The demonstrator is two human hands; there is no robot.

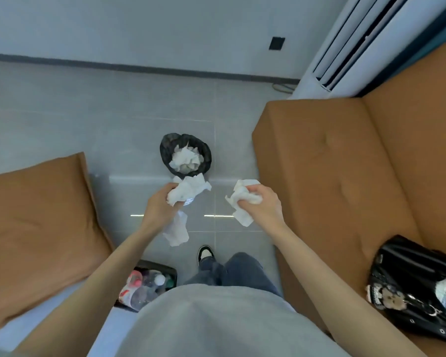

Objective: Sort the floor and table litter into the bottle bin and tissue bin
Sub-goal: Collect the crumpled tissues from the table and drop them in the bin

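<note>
**Tissue gripped in each hand, near side of tissue bin**

Nearest, by the left leg, the bottle bin (165, 273) is seen on the floor; plastic bottles (144, 287) are lying in it. A shoe (204, 253) is planted on the tiles just beyond. At the right, a black bag (417, 287) is lying on the sofa (332, 176).

Left hand (160, 204): fingers (169, 188) are curled around a crumpled tissue (188, 189), which is bunched above the knuckles. A second tissue (177, 231) is seen under the wrist; whether it is held cannot be told.

Right hand (263, 202): fingers (254, 189) are closed around another wad (242, 202), with loose ends sticking out above and below the fist.

Both hands are raised over the floor, apart from each other, between a cushion (36, 215) on the left and the sofa.

Just beyond the left hand, the tissue bin (165, 148), lined in black, is standing on the floor. White tissues (187, 159) are piled inside it.

Farthest, a wall socket (276, 43) and a standing air conditioner (358, 39) are noted.
</note>
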